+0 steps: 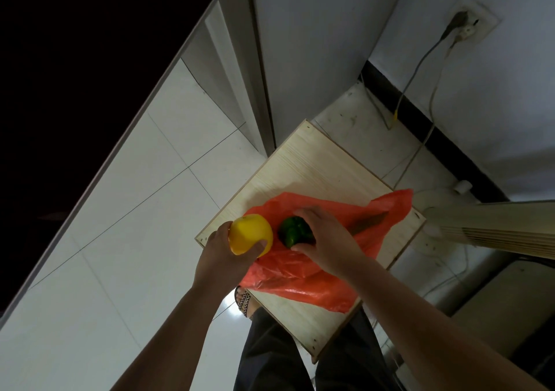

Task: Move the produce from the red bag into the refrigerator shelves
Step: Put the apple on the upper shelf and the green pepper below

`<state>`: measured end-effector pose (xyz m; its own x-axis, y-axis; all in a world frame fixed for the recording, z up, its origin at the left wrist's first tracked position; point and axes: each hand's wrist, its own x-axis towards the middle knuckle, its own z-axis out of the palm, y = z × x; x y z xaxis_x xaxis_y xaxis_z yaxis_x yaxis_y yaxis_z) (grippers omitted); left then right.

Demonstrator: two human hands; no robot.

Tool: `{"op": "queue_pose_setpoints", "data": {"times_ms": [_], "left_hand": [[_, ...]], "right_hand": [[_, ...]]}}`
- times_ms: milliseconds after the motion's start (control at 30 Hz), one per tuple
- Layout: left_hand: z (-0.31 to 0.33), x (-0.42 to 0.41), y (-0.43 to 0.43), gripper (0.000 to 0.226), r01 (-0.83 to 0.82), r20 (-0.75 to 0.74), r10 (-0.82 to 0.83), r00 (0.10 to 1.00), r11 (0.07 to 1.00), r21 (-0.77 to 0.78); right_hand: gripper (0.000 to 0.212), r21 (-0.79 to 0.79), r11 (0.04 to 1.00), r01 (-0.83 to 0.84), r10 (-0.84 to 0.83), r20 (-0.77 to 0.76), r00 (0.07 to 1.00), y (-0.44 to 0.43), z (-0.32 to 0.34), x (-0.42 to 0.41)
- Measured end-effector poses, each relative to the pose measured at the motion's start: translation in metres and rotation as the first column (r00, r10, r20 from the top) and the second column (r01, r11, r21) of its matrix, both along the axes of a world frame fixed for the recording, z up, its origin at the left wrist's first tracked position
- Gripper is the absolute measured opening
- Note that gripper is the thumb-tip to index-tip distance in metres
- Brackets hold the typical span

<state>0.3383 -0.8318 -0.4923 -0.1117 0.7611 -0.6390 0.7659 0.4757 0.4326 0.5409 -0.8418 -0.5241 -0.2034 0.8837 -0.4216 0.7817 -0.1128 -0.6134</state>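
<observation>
Left hand (pixel 223 251) grips yellow pepper (pixel 250 234); right hand (pixel 326 237) grips green pepper (pixel 292 231).

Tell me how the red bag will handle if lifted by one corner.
Probably floppy: the bag lies crumpled on the board. Likely thin and light, since a long dark shape shows through it. It may drag along when the right hand lifts the pepper.

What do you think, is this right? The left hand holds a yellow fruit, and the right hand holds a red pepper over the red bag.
Not quite. The head view shows that the pepper in the right hand is green, not red. The rest stands: the left hand holds the yellow fruit, and the pepper is over the red bag.
</observation>
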Motion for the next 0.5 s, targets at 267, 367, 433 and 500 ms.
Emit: {"op": "queue_pose_setpoints", "data": {"times_ms": [267,367,433,500], "left_hand": [[0.072,0.011,0.008,0.087,0.058,0.108,-0.066,0.992,0.995,0.076],[0.11,0.017,0.008,0.084,0.11,0.19,-0.125,0.974,0.99,0.087],[0.133,0.016,0.011,0.086,0.135,0.204,-0.158,0.966,0.983,0.126],[0.155,0.016,0.012,0.083,0.155,0.22,-0.188,0.957,0.975,0.157]], "right_hand": [[0.079,0.043,0.943,0.329,-0.324,-0.093,0.942,-0.018,0.1,0.026],[0.067,0.06,0.883,0.465,-0.452,-0.159,0.878,-0.026,0.151,0.034],[0.06,0.091,0.829,0.551,-0.52,-0.233,0.822,-0.032,0.182,0.037],[0.055,0.077,0.771,0.632,-0.579,-0.326,0.747,-0.039,0.211,0.037]]}}
